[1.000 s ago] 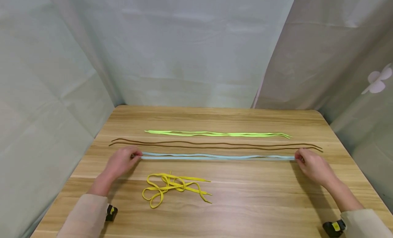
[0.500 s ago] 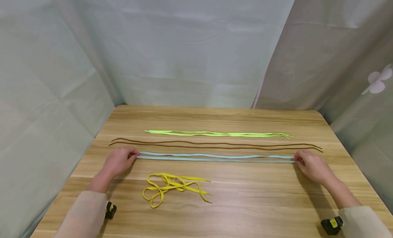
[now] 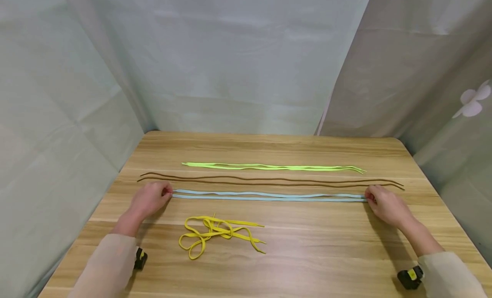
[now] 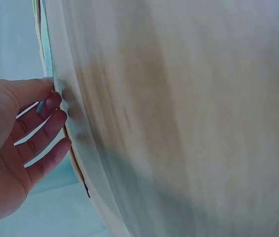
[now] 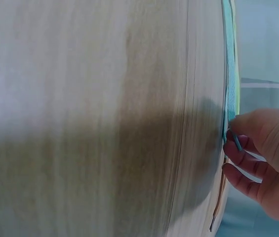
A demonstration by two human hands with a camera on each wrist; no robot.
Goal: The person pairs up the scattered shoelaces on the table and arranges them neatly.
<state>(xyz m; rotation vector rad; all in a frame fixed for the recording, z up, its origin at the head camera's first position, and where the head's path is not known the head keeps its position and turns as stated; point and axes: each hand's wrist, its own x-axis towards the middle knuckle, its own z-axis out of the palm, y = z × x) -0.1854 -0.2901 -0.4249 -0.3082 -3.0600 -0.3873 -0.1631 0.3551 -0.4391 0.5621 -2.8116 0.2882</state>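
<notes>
Two nearly parallel strands of flat light-blue shoelace (image 3: 246, 198) stretch from side to side across the wooden table (image 3: 326, 259). At their left end my left hand (image 3: 151, 200) pinches the lace between thumb and forefinger. The left wrist view shows a short lace tip (image 4: 40, 106) poking out behind the thumb, the other fingers loosely bent. My right hand (image 3: 389, 205) pinches the right end the same way, and a thin lace tip (image 5: 237, 141) sticks out between its fingers. The front strand runs straight; the rear one is slightly wavy.
Just behind lie two thin brown shoelaces (image 3: 238, 177), laid out lengthwise. Farther back are neon-green shoelaces (image 3: 303, 167), also straightened. A tangled yellow shoelace (image 3: 219, 233) lies in front, left of the middle. Pale cloth (image 3: 238, 67) hangs around the table.
My left hand has shifted a little left and my right hand slightly left. The front blue strand has separated from the rear one, leaving a narrow gap. The other laces stay put.
</notes>
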